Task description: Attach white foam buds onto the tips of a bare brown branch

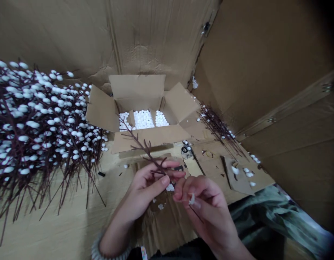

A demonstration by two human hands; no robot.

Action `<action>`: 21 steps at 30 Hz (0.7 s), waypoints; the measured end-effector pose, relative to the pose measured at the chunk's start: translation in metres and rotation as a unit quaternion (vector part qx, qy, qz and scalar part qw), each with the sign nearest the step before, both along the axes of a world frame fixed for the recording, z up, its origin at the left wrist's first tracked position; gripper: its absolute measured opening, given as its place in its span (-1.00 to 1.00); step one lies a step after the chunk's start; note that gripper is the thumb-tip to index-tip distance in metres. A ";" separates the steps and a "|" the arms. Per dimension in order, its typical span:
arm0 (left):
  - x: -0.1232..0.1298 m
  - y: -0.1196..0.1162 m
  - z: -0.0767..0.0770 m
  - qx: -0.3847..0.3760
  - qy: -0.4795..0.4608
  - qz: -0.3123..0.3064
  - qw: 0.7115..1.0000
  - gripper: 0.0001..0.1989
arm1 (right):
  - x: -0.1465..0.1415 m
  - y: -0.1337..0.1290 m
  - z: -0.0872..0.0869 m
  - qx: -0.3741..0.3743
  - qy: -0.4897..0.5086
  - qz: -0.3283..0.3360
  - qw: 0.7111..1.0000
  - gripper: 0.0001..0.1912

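Foam-budded branch heap (34,115) blocks left; open carton flaps (167,135) block ahead; cardboard wall (264,65) closes right.

Lighting: dim, flat indoor light, source out of frame, direction not readable. Highlights: white foam balls (143,119) brightest, their detail partly washed out. Shadows: soft, pooled on the corrugated cardboard (167,231) beneath the left hand (145,184) and right hand (207,213). Vignette: heavy darkening at top right over the cardboard wall (264,61). Distortion: wide-angle bowing toward the edges. Focus: overall soft, with compression smear; the thin branch (147,148) lacks crisp edges.
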State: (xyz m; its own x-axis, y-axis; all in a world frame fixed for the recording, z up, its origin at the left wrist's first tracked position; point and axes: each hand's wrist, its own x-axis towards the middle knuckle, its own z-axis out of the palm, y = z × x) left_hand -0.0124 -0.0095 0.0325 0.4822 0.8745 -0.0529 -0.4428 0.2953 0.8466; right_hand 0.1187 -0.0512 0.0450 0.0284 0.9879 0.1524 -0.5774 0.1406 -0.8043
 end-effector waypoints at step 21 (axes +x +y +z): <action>0.003 -0.001 0.000 0.090 0.120 0.094 0.984 -0.66 | 0.005 0.002 0.008 -0.005 -0.125 -0.156 0.980 -0.81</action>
